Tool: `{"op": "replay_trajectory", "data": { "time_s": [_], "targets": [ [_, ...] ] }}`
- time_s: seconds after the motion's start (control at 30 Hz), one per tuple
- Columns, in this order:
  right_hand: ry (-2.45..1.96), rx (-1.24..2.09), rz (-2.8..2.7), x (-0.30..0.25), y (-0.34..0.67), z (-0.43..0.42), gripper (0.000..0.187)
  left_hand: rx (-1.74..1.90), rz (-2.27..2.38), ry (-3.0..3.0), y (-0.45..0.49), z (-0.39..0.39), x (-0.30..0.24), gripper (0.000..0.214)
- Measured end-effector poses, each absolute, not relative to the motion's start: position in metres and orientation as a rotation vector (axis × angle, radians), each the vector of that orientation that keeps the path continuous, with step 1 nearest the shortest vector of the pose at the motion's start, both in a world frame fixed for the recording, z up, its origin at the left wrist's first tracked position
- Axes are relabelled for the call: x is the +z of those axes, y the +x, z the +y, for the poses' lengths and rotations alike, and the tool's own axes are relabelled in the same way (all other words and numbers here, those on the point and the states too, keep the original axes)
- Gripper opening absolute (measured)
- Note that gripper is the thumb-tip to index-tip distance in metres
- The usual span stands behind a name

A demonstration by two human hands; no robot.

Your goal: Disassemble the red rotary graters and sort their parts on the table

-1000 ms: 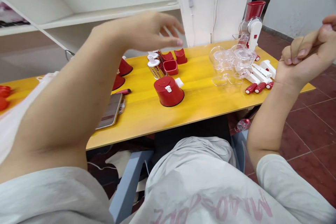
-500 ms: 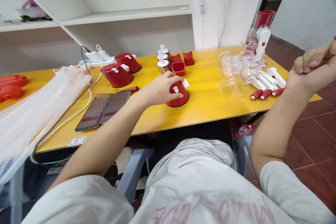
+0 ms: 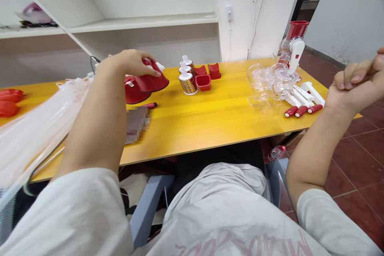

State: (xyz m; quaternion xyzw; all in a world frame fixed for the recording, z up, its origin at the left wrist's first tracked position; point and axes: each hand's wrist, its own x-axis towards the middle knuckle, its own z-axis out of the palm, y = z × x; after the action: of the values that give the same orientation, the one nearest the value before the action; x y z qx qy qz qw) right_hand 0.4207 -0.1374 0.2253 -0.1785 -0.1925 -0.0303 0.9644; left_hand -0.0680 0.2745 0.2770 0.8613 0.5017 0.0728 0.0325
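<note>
My left hand [image 3: 136, 64] reaches to the back left of the table. Its fingers grip a red cone-shaped base [image 3: 152, 82] with a white tab and a dark rim, held slightly tilted. Right beside it, partly covered by it, stands another red base [image 3: 135, 93]. My forearm hides part of that area. My right hand [image 3: 357, 76] is raised at the right edge with its fingers curled in, and I see nothing in it. Near the table's back stand several perforated metal drums [image 3: 188, 84] with white tops, next to red square cups [image 3: 203, 82].
On the right lie clear plastic hoppers [image 3: 267, 82] and white crank handles [image 3: 300, 98] with red grips. An assembled rotary grater [image 3: 295, 44] stands behind them. A plastic bag [image 3: 45, 120], cables and red pieces [image 3: 10, 98] occupy the left. A bottle [image 3: 276, 153] is below the table.
My left hand has carried the red base from the table's middle leftward and back, to the other red bases. My right hand has stayed raised in about the same place.
</note>
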Motion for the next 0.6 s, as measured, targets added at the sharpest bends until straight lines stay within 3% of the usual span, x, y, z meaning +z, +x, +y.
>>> {"op": "replay_trajectory", "data": {
  "time_s": [0.13,0.27,0.47,0.6],
  "targets": [
    [-0.401,-0.086,-0.429,0.223,0.423,-0.137,0.053,0.235,1.726,2.511,-0.034,0.297,0.263,0.201],
    [-0.446,-0.059,-0.459,0.222,0.429,-0.140,0.059,0.379,1.813,2.416,-0.005,0.297,0.236,0.210],
    [-0.480,-0.028,-0.373,0.224,0.427,-0.137,0.043,0.487,1.749,2.400,0.013,0.303,0.199,0.225],
    [-0.470,-0.007,-0.396,0.227,0.419,-0.137,0.048,0.482,1.674,2.415,0.016,0.307,0.191,0.227]
  ]
}}
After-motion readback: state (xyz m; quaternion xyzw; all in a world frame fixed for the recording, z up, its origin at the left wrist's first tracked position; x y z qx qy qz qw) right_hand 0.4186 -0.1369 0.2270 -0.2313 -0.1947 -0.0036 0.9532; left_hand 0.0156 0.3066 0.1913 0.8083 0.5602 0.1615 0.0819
